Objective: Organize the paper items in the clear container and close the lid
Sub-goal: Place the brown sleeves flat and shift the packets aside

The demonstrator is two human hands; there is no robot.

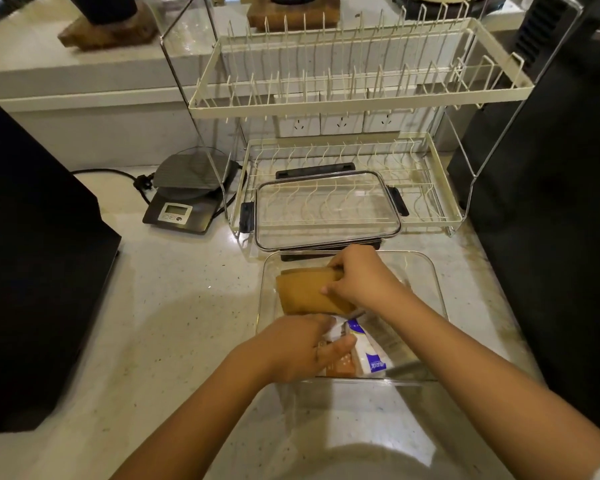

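The clear container (pixel 426 271) stands open on the counter in front of me. Inside it, at the far end, my right hand (pixel 361 275) grips a stack of brown paper napkins (pixel 305 292) by its right edge. At the near end my left hand (pixel 302 344) holds a white and blue tissue pack (pixel 368 351), with an orange packet (pixel 342 367) partly hidden beside it. The clear lid (pixel 326 209) with black clips lies flat behind the container, on the lower tier of the dish rack.
A cream wire dish rack (pixel 347 98) with two tiers rises behind the container. A kitchen scale (pixel 184 199) with a cord sits to the left of the rack. Dark appliances flank the counter at left (pixel 32 271) and right (pixel 551 237).
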